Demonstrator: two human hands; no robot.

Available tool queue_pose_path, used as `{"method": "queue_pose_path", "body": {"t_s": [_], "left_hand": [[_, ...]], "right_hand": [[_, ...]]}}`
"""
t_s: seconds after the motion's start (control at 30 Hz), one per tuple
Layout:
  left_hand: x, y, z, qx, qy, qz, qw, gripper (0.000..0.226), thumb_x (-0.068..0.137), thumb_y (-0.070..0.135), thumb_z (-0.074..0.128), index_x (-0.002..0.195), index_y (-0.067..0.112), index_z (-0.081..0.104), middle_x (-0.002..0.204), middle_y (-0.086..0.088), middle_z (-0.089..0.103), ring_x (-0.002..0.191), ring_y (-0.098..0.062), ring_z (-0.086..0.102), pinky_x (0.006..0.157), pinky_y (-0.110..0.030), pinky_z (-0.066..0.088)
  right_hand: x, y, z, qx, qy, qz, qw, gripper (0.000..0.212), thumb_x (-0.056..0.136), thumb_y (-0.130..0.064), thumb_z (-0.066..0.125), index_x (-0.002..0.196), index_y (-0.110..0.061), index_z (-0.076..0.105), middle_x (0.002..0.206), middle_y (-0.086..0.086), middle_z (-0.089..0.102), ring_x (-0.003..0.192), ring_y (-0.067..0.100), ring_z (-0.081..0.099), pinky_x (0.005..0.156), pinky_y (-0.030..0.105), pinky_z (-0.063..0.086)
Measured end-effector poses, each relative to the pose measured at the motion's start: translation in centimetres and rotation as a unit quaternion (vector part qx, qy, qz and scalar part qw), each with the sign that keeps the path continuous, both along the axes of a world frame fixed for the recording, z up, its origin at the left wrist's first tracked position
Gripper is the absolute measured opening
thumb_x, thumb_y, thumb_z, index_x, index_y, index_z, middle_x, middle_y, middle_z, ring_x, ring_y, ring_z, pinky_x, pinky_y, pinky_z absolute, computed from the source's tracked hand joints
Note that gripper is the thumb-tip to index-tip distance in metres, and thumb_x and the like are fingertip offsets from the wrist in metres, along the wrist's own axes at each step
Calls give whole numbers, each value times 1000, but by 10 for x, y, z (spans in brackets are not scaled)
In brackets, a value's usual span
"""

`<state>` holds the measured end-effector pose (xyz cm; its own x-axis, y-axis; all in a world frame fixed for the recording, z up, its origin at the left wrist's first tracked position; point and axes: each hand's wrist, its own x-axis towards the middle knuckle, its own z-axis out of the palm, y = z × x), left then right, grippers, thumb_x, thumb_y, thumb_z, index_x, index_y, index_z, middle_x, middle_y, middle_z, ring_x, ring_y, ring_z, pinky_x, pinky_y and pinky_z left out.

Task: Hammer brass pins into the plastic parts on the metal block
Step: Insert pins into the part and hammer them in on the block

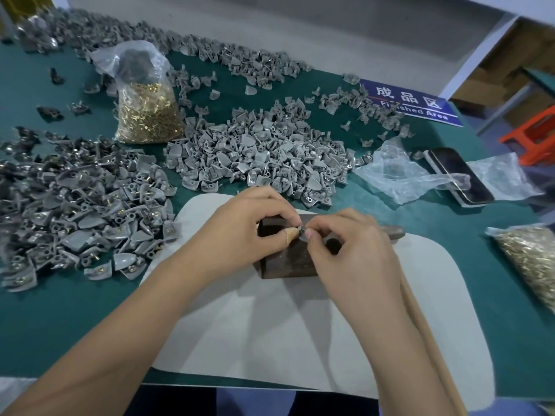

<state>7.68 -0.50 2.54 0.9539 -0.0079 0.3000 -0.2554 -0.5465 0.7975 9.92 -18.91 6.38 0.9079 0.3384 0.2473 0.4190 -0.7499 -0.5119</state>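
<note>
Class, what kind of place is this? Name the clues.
Probably a small factory assembly bench: heaps of identical grey plastic parts, a bag of brass pins, and a blue "Finished Area" sign on the green table.

- metal block (285, 259): dark, dull, worn
- plastic parts (261, 154): grey, smooth, slight sheen
- brass pins (147, 115): shiny gold, in clear glossy bag
- table (60, 310): matt green cover
- hammer handle (432, 340): bare pale wood
</note>
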Motion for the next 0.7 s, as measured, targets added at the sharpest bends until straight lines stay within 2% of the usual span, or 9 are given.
{"method": "queue_pose_path", "body": {"t_s": [0.1, 0.17, 0.3, 0.4, 0.47, 0.6, 0.7], "left_hand": [[0, -1, 0, 2, -2, -1, 1000, 12, 86, 18, 77, 93, 27, 77, 102, 16, 64, 105, -12, 60, 87, -25, 48], [0, -1, 0, 1, -5, 0, 1000, 13, 85, 13, 77, 93, 23, 78, 101, 15, 64, 103, -10, 60, 82, -16, 45], [1, 1, 0, -6, -12, 0, 1000, 13, 82, 7, 80, 90, 17, 79, 100, 8, 67, 96, -6, 62, 76, -6, 40], [0, 1, 0, -13, -13, -1, 1000, 14, 82, 8, 80, 91, 19, 80, 99, 7, 66, 92, -2, 60, 75, -6, 39], [0, 2, 0, -8, -18, -3, 1000, 12, 83, 13, 80, 91, 21, 79, 99, 9, 66, 92, -3, 60, 76, -7, 38], [2, 3, -1, -14, -14, -6, 1000, 9, 84, 20, 81, 91, 24, 79, 99, 11, 67, 95, -9, 63, 77, -10, 38], [2, 2, -2, -17, -12, -9, 1000, 9, 84, 21, 81, 91, 26, 79, 99, 11, 67, 97, -11, 63, 76, -10, 38]], "right_hand": [[4, 3, 20, -129, -9, 13, 991, 9, 93, -34, 66, 86, -35, 72, 86, -15, 57, 97, 13, 45, 57, 28, 31], [5, 9, 30, -196, -22, 26, 980, 12, 94, -32, 63, 86, -32, 72, 87, -12, 55, 98, 13, 42, 52, 26, 21], [6, 20, 38, -258, -21, 29, 966, 11, 92, -24, 63, 89, -29, 72, 89, -10, 55, 106, 14, 43, 52, 30, 17], [3, 16, 32, -228, -23, 17, 973, 15, 95, -30, 60, 87, -31, 72, 89, -11, 58, 102, 13, 43, 51, 27, 18], [3, 11, 26, -188, -18, 11, 982, 14, 94, -32, 61, 85, -32, 73, 87, -12, 59, 98, 14, 46, 54, 29, 26], [11, -1, 9, -47, 52, 2, 998, 9, 90, -34, 68, 84, -39, 73, 85, -15, 65, 92, 18, 57, 68, 35, 48], [1, -3, -4, 34, 46, -9, 998, 11, 90, -28, 69, 82, -35, 74, 86, -15, 67, 94, 20, 61, 81, 40, 48]]}}
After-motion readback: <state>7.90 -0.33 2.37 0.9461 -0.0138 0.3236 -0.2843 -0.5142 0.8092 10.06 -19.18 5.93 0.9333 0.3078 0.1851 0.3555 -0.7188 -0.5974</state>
